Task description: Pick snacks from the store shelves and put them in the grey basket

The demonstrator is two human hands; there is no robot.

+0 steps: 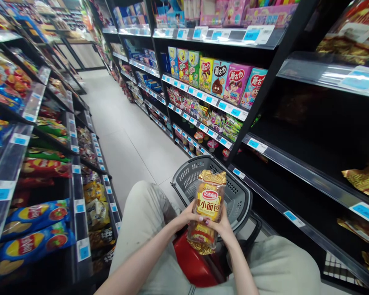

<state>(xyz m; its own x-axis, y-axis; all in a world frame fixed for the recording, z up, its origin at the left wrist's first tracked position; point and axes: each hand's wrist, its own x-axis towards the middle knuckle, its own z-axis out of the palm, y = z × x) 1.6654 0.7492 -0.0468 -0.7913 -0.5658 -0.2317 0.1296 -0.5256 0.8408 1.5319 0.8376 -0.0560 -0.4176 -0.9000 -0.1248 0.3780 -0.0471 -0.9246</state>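
Note:
Between my two hands is a clear bag of small bread rolls (209,205) with a yellow label and gold patterned ends. My left hand (189,216) grips its left side, thumb across the front. On the right side my right hand (220,223) holds it the same way, the thumbs nearly meeting. The fingers behind the bag are hidden. Just beyond and partly beneath the bag stands a grey shopping basket (184,174) with slotted walls. A red object (192,262) shows below the bag, between my legs.
Snack shelves (74,164) run along the left, holding blue chip bags (33,248). On the right, shelves carry colourful snack boxes (219,78) and a few gold-patterned bags (367,178). A pale tiled aisle floor (110,110) stretches ahead between them.

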